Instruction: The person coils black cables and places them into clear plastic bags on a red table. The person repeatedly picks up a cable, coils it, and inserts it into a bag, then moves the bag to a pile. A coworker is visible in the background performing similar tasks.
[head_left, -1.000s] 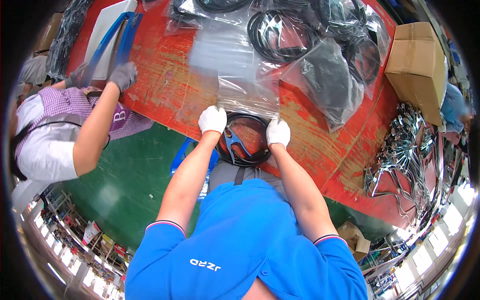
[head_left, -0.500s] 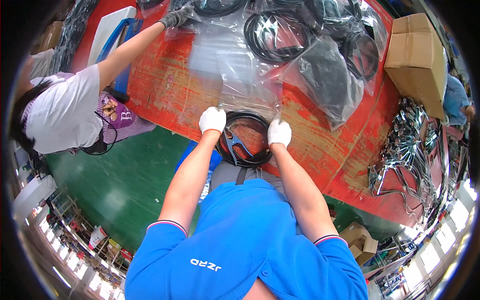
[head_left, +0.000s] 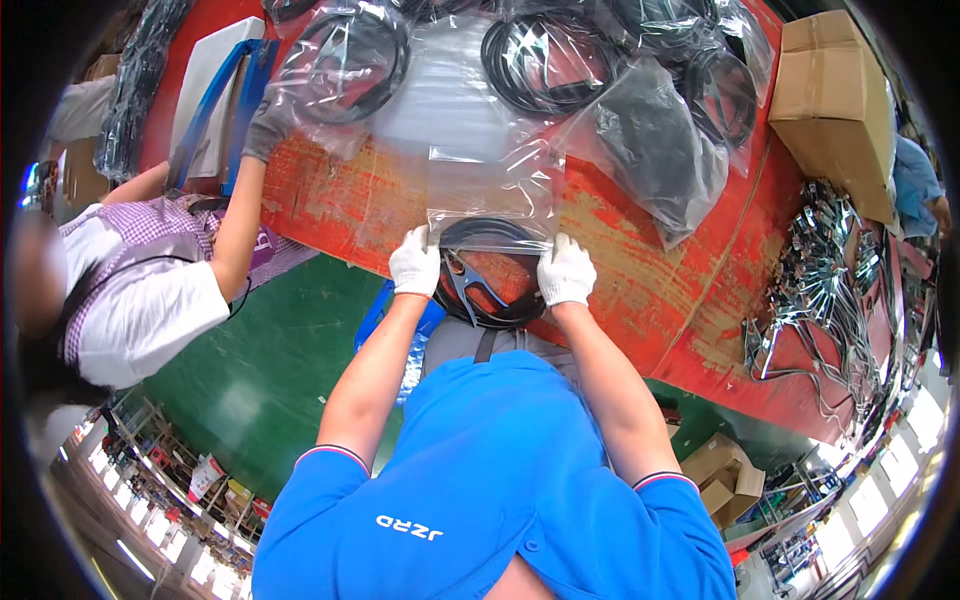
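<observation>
Clear plastic bag (head_left: 490,190) over cable coil (head_left: 490,275), bagged coils (head_left: 540,60) beyond, co-worker's hand (head_left: 265,125) left

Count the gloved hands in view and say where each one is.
3. The left hand and right hand, in white gloves, grip the clear bag over the black cable coil. A co-worker's grey-gloved hand touches another bagged coil. Others may be hidden.
</observation>
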